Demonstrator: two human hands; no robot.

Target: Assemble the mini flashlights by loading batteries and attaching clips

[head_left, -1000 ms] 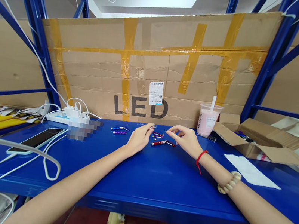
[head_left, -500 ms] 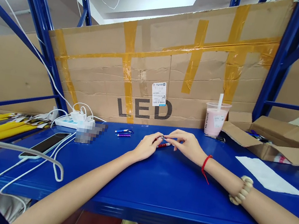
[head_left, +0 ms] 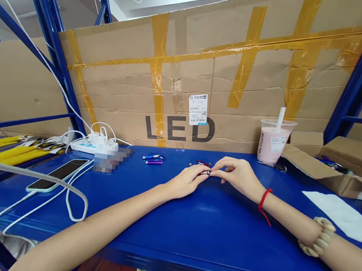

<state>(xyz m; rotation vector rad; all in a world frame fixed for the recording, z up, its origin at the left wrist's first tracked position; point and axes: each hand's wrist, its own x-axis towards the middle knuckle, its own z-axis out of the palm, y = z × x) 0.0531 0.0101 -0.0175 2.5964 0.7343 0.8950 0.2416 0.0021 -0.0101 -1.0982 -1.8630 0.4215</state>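
Note:
My left hand is closed round a small dark-red tube with a silvery end, most of it hidden by the fingers. At that silvery end, my right hand pinches with thumb and fingertips; the tiny part between them is too small to make out. Just behind my hands lies a red piece with a clip, partly covered by my left hand. A tiny silvery bit sits beside it. Farther left lie a blue metal tube with a clip and a shorter purple tube.
A pink drink cup with a straw stands at the back right, near an open cardboard box and white paper. On the left are a phone, white cables, a power strip and yellow strips. Cardboard backs the blue table.
The view has shifted slightly. The red piece, earlier below and between my hands, now shows behind them. My left hand has turned flatter over the tube; my right hand still pinches at its end.

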